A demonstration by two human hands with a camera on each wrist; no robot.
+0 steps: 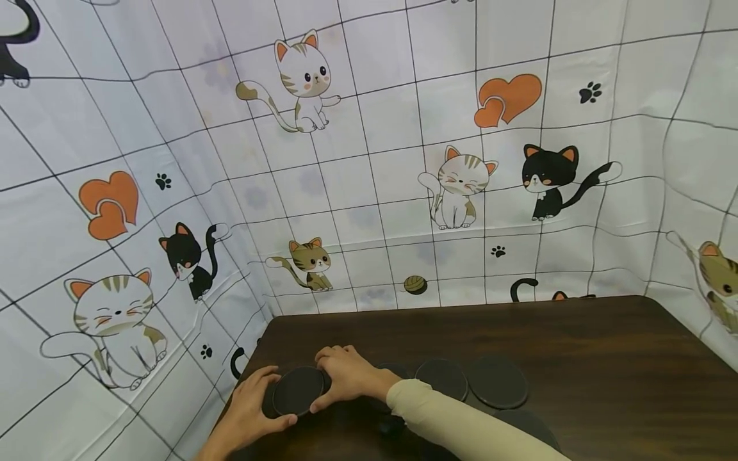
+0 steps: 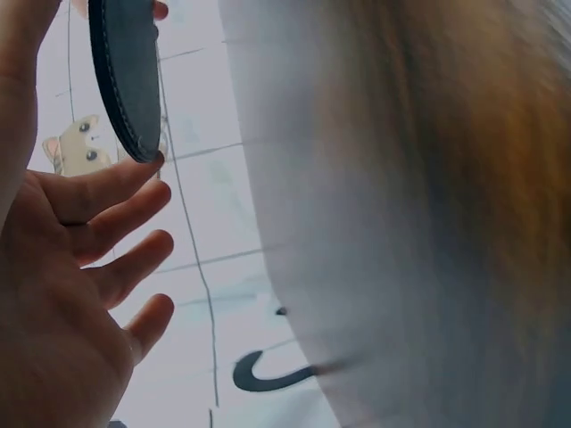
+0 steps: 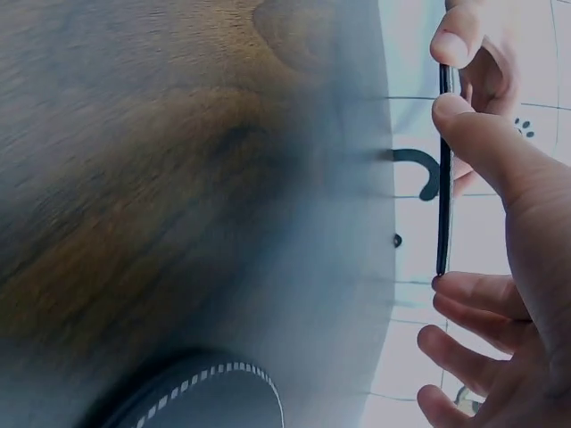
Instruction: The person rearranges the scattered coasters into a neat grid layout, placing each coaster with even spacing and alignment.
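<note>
A round black coaster (image 1: 298,390) with a stitched rim is held above the dark wooden table, between both hands. My left hand (image 1: 254,403) grips its left edge with thumb and forefinger spread around it; in the left wrist view the coaster (image 2: 125,80) meets the forefinger while the other fingers fan out. From the opposite side my right hand (image 1: 346,374) grips the rim between thumb and fingers. The right wrist view shows the coaster (image 3: 444,196) edge-on, with the left thumb (image 3: 453,45) at its far end.
More round black coasters lie on the table (image 1: 611,358), among them one (image 1: 442,378) beside the right sleeve, another (image 1: 498,382) to its right, and one (image 1: 527,426) partly behind the forearm. A cat-patterned white cloth (image 1: 380,192) hangs around the table's back and sides.
</note>
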